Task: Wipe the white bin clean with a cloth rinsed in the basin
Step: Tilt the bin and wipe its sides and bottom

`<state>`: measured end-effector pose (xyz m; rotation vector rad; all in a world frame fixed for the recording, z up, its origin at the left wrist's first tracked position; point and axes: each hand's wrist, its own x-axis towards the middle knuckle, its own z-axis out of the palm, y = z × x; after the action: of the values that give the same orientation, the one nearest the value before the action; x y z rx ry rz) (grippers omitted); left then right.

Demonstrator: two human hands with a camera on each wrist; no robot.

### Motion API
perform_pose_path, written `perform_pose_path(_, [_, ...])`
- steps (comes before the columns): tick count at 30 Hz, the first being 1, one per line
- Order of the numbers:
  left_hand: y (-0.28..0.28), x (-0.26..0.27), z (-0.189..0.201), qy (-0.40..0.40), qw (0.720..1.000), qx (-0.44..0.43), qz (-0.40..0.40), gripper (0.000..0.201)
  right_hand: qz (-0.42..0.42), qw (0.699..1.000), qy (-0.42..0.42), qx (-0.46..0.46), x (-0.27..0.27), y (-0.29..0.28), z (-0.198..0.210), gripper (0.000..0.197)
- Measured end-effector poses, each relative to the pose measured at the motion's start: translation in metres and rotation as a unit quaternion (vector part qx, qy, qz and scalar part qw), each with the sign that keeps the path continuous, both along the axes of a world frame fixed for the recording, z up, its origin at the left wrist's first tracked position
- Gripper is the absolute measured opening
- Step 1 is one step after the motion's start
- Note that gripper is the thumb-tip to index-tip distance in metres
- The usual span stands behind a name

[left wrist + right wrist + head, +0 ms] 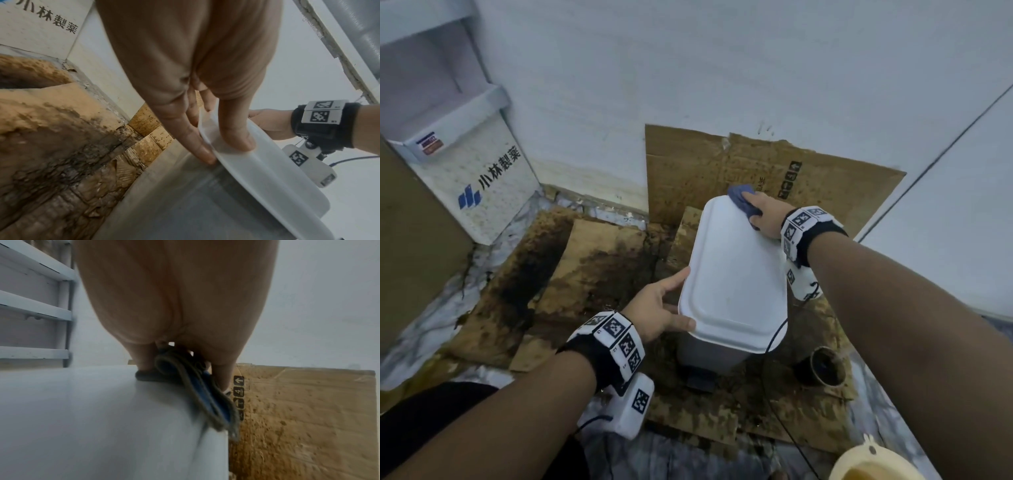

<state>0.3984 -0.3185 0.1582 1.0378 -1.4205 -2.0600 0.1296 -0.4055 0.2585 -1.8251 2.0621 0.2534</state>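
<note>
The white bin (736, 274) stands on stained cardboard with its lid closed. My left hand (674, 301) pinches the lid's near-left rim, thumb on top and fingers under the edge; the left wrist view shows that hand (226, 151) on the lid (267, 170). At the lid's far right corner my right hand (756, 209) grips a bunched blue cloth (741, 197) and presses it onto the lid. In the right wrist view the folded cloth (205, 394) hangs over the lid's edge (123, 418). A cream basin (873, 462) with yellowish water sits at the bottom right.
Wet, stained cardboard (592, 274) covers the floor and another sheet (825, 178) leans on the wall behind the bin. A white box with a blue logo (479, 185) stands at left. A dark cup (825, 370) lies right of the bin, near a thin cable.
</note>
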Motion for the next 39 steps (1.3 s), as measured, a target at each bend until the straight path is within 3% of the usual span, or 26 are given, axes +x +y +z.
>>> perform_pose_path(5, [0.005,-0.001,0.006,0.006,1.000,0.011,0.016,0.098,0.050,0.999,0.002,0.016,0.012,0.011,-0.004,0.063])
perform_pose_path(13, [0.014,-0.002,0.004,0.044,0.998,0.029,0.030,0.092,0.130,0.989,-0.071,0.002,0.053,0.073,-0.015,0.061])
perform_pose_path(18, [0.025,-0.004,-0.001,0.077,0.988,0.093,0.092,0.080,0.148,0.981,-0.124,-0.015,0.065,0.120,-0.021,0.053])
perform_pose_path(24, [0.030,-0.003,-0.001,0.073,0.985,0.121,0.099,0.080,0.188,0.976,-0.110,-0.024,0.076,0.162,-0.026,0.046])
perform_pose_path(29, [0.034,-0.002,0.006,0.076,0.989,0.102,0.072,0.086,0.236,0.964,-0.070,-0.098,0.082,0.187,-0.035,0.043])
perform_pose_path(33, [0.035,-0.003,0.005,0.073,0.990,0.096,0.074,0.088,0.236,0.955,-0.071,-0.165,0.080,0.200,-0.043,0.040])
perform_pose_path(39, [0.035,-0.006,0.006,0.078,0.988,0.097,0.090,0.082,0.202,0.956,-0.126,-0.172,0.056,0.211,-0.042,0.039])
